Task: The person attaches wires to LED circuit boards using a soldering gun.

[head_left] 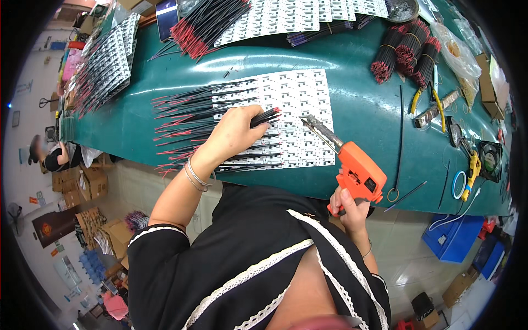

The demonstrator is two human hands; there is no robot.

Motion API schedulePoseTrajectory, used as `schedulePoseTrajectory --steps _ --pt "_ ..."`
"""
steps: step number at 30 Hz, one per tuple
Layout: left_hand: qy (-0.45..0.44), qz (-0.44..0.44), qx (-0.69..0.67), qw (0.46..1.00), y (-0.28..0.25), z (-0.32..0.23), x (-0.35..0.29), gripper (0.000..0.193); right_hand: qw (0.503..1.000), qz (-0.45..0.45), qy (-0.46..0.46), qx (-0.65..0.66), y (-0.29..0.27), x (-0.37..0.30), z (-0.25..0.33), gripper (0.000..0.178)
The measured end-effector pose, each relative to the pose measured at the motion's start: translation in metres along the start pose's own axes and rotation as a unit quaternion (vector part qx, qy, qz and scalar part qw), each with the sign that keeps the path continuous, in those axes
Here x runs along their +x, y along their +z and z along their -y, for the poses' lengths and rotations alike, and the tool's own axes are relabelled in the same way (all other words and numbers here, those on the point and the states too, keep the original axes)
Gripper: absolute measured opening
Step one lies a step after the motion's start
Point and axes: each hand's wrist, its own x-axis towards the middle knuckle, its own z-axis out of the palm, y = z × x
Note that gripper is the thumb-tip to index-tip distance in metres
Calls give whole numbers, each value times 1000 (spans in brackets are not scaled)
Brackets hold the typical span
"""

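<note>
A white circuit board panel (pixel 308 99) lies on the green table in front of me. Black wires with red ends (pixel 179 113) run in rows across its left part and stick out past its left edge. Over the panel, my left hand (pixel 236 132) pinches a small bunch of black wires (pixel 266 117), their red and bare tips pointing right. My right hand (pixel 351 208) grips the handle of an orange soldering gun (pixel 362 168). The gun's metal tip hangs over the right part of the panel, a short way from the held wire ends.
More panels (pixel 269 19) and a heap of red-tipped wires (pixel 203 30) lie at the back. Banded wire bundles (pixel 413 43), yellow-handled pliers (pixel 440 110), yellow cutters (pixel 471 173) and a small fan (pixel 489 159) are on the right. Wired panels (pixel 113 58) sit far left.
</note>
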Motion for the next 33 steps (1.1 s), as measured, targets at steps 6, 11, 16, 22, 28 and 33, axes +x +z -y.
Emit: schedulePoseTrajectory --steps 6,11,16,22,28,33 --pt "-26 -9 -39 999 7 6 3 18 999 15 21 -29 6 3 2 26" --pt "-18 -28 -50 998 6 1 4 17 997 12 44 -60 10 3 5 39" --pt "-34 -33 -35 998 9 2 4 16 997 23 43 -67 10 4 5 35" --pt "-21 -35 -35 999 12 6 5 16 995 24 54 -75 11 5 5 30" --pt "-41 -30 -24 998 13 3 5 16 994 28 67 -82 12 7 4 26" --pt "-27 -39 -22 999 15 4 5 16 993 26 67 -95 12 8 4 23"
